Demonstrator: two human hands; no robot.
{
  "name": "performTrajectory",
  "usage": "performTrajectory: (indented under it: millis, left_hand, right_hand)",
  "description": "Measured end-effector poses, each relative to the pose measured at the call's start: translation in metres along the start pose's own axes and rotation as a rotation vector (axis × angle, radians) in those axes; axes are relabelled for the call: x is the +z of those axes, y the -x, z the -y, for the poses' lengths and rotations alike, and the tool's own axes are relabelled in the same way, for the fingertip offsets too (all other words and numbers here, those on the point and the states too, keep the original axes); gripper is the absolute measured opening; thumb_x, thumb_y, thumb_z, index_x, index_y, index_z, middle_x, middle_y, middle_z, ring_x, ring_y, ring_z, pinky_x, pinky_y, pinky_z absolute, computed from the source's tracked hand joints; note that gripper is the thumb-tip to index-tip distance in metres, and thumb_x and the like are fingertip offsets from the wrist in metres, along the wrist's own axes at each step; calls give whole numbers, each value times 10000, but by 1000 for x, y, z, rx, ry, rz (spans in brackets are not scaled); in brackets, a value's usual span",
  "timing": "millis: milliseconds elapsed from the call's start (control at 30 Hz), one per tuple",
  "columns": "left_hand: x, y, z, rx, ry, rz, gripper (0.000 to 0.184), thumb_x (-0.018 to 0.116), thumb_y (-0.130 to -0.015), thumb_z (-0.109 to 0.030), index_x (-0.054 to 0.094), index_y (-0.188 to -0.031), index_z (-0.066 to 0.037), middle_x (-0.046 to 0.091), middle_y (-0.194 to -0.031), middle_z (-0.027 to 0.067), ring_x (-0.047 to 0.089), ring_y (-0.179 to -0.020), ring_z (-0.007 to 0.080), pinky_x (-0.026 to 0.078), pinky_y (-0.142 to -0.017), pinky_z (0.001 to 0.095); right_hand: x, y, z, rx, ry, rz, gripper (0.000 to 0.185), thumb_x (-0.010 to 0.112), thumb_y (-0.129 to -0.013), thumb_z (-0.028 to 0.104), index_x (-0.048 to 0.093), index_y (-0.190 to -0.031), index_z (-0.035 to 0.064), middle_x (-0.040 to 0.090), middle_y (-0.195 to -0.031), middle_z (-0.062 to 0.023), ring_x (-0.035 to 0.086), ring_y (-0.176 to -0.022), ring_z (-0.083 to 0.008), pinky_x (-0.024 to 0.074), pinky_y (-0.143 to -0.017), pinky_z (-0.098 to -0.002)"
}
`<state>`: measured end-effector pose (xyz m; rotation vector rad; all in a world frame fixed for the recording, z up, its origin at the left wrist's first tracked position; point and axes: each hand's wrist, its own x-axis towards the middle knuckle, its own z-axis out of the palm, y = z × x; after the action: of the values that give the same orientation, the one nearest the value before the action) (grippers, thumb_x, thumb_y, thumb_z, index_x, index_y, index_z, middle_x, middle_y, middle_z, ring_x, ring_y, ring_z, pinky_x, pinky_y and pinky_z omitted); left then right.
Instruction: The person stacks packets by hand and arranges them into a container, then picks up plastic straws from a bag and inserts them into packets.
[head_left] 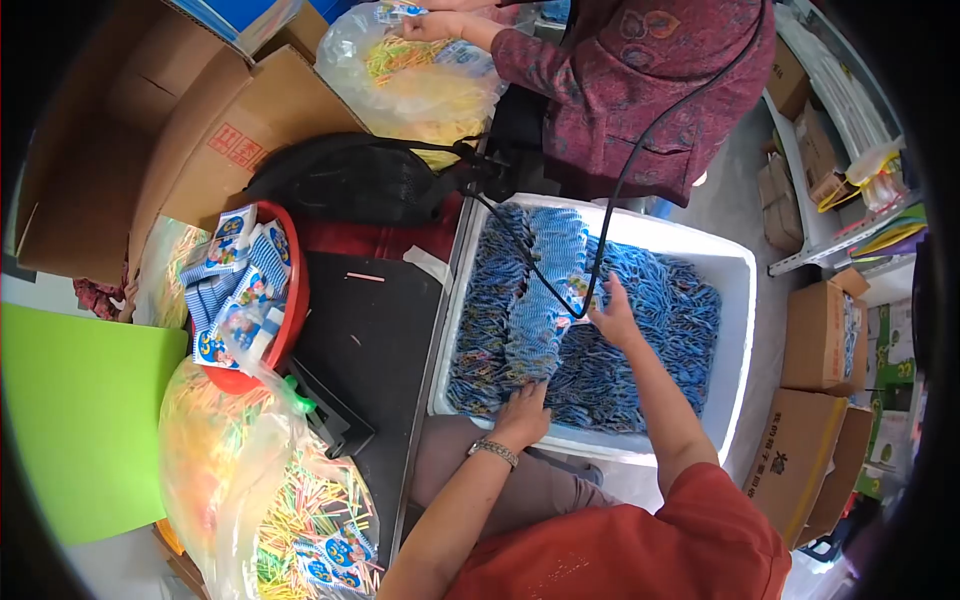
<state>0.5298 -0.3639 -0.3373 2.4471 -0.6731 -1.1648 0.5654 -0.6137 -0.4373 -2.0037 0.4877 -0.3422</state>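
Note:
A white foam box [742, 320] holds tightly packed rows of small blue packets [660, 330]. On top of them lies a raised row of blue-and-white striped packets [545, 260], running from the far wall towards me. My left hand [522, 415] rests at the near end of that row, fingers stretched against the packets. My right hand [615, 315] is over the packets on the row's right side, its fingers apart, beside a packet with a printed picture [577, 290]. A black cable [620, 190] hangs in front of the box.
At left, a red basin [290, 300] of striped packets stands on a black table [385, 330]. Clear bags of coloured sticks [310, 500] lie nearby. Another person [640, 90] works across from me at a bag of sticks. Cartons [820, 330] and shelves [830, 120] line the right.

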Motion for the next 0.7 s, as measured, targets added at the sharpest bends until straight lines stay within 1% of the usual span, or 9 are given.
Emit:
performTrajectory:
  millis: [100,133,200,233,300,433,533,667,700]
  left_hand:
    - [1,-2,0,-27,9,-42,602,525,-879,-287,335,-1399,-51,374,-1433,162,386,-1274,364,327,-1056,428]
    - [-1,-3,-1,-48,39,-59,605,526,-879,-296,337,-1400,-54,377,-1432,158,376,-1282,359,319,-1062,425]
    - [-6,-4,-3,-59,47,-50,607,530,-877,-303,341,-1398,-56,378,-1430,158,373,-1283,359,316,-1062,424]
    - [-6,-3,-3,-62,48,-35,609,533,-876,-311,345,-1396,-57,378,-1428,158,370,-1285,358,314,-1063,423]
    - [0,-4,0,-58,48,-40,610,540,-873,-311,347,-1396,-61,386,-1421,160,374,-1282,358,316,-1061,423]
    - [-2,-2,3,-55,97,-76,618,561,-864,-312,355,-1393,-66,403,-1405,167,382,-1275,357,319,-1058,422]
    - [-5,-2,0,-95,130,-65,641,578,-855,-324,348,-1394,-65,423,-1390,164,387,-1271,357,321,-1057,420]
    - [-6,-2,-6,-125,179,-82,675,609,-836,-327,338,-1397,-67,402,-1395,178,385,-1271,368,321,-1058,423]
    - [-1,-3,-4,-72,161,-136,670,612,-843,-302,322,-1401,-73,366,-1408,197,383,-1269,375,330,-1052,435]
  right_hand:
    - [-4,-16,25,182,12,337,481,667,-769,65,508,-1222,46,590,-1104,-181,590,-1003,-322,470,-842,-373]
    - [0,-8,41,-85,111,169,315,638,-778,45,586,-1087,83,637,-993,-153,616,-901,-357,493,-792,-382]
    - [0,-9,79,-472,97,241,267,619,-784,44,588,-1046,85,621,-981,-176,599,-891,-398,495,-754,-411]
    - [5,-13,91,-451,244,312,219,600,-780,41,590,-996,78,618,-969,-173,595,-877,-411,490,-736,-443]
    - [16,-34,93,-314,389,420,210,569,-787,30,580,-992,72,614,-942,-163,588,-865,-415,484,-717,-464]
    - [25,-42,90,-462,356,416,287,570,-775,37,559,-1060,74,578,-968,-196,572,-913,-416,467,-721,-469]
    - [10,-21,87,-570,237,-35,508,629,-775,90,459,-1245,0,529,-1143,-223,526,-1027,-394,433,-883,-438]
    - [61,-26,-7,170,-381,-337,545,372,-1002,276,250,-1393,-83,431,-1337,-193,378,-1268,-294,276,-1074,-380]
    - [79,-31,-13,159,-380,-320,545,372,-1002,276,250,-1393,-83,431,-1337,-193,378,-1268,-294,276,-1074,-380]
